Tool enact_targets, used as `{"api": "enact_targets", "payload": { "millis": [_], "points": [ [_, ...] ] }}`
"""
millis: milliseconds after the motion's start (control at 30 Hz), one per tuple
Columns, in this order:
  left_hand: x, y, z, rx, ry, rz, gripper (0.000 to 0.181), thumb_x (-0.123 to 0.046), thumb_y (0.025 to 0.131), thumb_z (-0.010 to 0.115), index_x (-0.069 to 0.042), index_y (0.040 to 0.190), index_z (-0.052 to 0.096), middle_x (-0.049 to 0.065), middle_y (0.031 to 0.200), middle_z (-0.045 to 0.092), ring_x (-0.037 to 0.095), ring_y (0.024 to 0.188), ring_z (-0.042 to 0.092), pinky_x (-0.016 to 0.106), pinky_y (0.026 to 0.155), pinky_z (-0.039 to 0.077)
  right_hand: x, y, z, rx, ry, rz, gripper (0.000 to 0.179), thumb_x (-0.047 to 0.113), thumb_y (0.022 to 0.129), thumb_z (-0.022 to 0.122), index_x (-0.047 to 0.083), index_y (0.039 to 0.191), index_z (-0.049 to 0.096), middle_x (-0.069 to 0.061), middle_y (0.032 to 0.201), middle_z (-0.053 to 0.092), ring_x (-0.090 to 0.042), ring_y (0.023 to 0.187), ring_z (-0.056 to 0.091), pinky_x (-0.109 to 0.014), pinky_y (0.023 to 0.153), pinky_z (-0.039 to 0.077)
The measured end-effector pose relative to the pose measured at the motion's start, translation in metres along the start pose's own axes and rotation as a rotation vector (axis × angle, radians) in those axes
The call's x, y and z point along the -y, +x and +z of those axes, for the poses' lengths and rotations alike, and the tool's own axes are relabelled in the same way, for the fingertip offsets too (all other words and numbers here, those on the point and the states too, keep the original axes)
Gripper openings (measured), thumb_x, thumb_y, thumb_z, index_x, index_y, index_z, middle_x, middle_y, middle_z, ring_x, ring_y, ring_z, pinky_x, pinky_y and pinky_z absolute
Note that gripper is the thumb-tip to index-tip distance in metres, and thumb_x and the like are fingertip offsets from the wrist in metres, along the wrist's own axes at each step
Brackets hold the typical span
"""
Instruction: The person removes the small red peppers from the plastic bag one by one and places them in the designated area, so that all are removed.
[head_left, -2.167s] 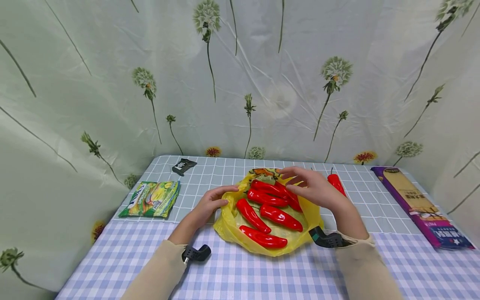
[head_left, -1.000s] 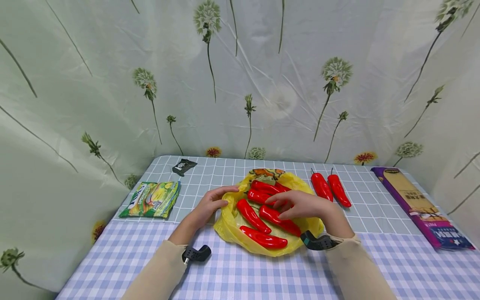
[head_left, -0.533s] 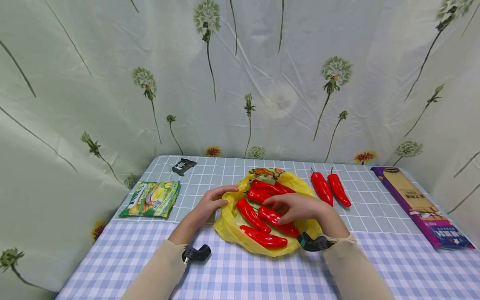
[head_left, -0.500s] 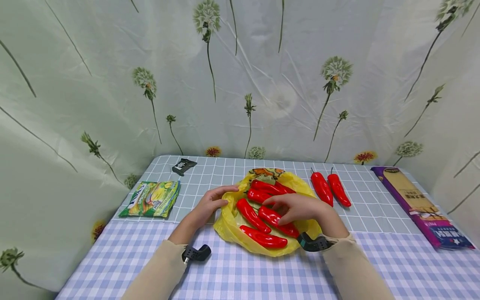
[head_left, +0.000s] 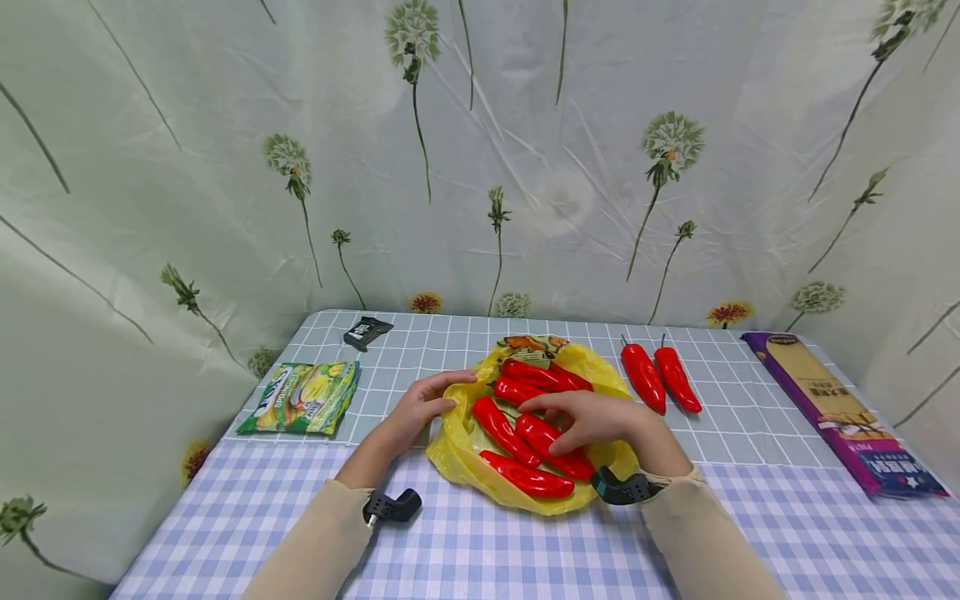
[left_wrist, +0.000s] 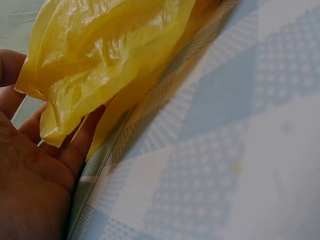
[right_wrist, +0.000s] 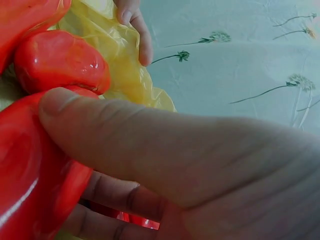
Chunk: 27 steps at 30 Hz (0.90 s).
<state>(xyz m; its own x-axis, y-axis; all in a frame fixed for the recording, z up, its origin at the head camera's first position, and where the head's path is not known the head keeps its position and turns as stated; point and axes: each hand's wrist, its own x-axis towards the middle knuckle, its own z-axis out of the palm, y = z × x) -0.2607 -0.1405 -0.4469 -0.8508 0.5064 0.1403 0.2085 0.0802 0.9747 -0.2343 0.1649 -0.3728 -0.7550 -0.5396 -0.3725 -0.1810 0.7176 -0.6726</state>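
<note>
A yellow plastic bag (head_left: pixel 457 471), its mouth spread wide, lies mid-table with several glossy red peppers (head_left: pixel 527 475) inside. At its left rim my left hand (head_left: pixel 408 417) holds the bag's edge; in the left wrist view, fingers (left_wrist: pixel 82 145) pass behind the yellow film. My right hand (head_left: pixel 592 421) reaches into the bag and grips a red pepper (head_left: pixel 534 431) on the right side. The right wrist view shows the thumb (right_wrist: pixel 125 130) on that pepper, with other fingers on its far side. The pepper's right part is hidden under the hand.
Two more red peppers (head_left: pixel 642 379) lie side by side behind the bag, to the right. A long purple pasta packet (head_left: pixel 840 408) is at the right edge. On the left are a green-yellow packet (head_left: pixel 302 398) and a small black wrapper (head_left: pixel 367 332). A patterned curtain (head_left: pixel 480 167) stands behind.
My right hand has come from the bag's far right rim, down and left onto a pepper inside, which has shifted slightly. Two peppers behind now show fully. My left hand stays put.
</note>
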Motion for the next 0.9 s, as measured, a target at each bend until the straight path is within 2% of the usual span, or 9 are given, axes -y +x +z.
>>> {"api": "enact_targets", "payload": {
  "millis": [567,700,900],
  "points": [
    [-0.001,0.0,0.0,0.0,0.004,-0.013,0.045,-0.01,0.094,0.05,-0.005,0.139,0.057,0.012,0.155,0.047,0.034,0.148,0.036,0.054,0.121,0.03,0.003,-0.001,-0.001,-0.001,-0.037,-0.03,0.053,0.009,0.083,0.075,0.035,0.127,0.06,-0.003,0.115,0.057,-0.022,0.108,0.052,-0.033,0.077,0.06],
    [-0.001,0.0,0.0,-0.003,0.002,-0.011,0.045,-0.01,0.094,0.05,-0.004,0.138,0.057,0.012,0.155,0.046,0.034,0.148,0.036,0.054,0.121,0.03,0.007,-0.004,-0.003,-0.033,-0.052,-0.056,0.054,0.009,0.083,0.074,0.036,0.127,0.059,0.0,0.117,0.058,-0.021,0.11,0.051,-0.033,0.078,0.059],
    [-0.001,0.0,0.0,-0.002,0.007,-0.011,0.044,-0.01,0.095,0.05,-0.005,0.138,0.057,0.011,0.155,0.047,0.034,0.148,0.036,0.055,0.121,0.029,0.012,-0.012,-0.012,-0.134,-0.08,-0.136,0.053,0.008,0.086,0.069,0.028,0.133,0.055,-0.006,0.125,0.059,-0.025,0.111,0.054,-0.034,0.08,0.06]
  ]
}}
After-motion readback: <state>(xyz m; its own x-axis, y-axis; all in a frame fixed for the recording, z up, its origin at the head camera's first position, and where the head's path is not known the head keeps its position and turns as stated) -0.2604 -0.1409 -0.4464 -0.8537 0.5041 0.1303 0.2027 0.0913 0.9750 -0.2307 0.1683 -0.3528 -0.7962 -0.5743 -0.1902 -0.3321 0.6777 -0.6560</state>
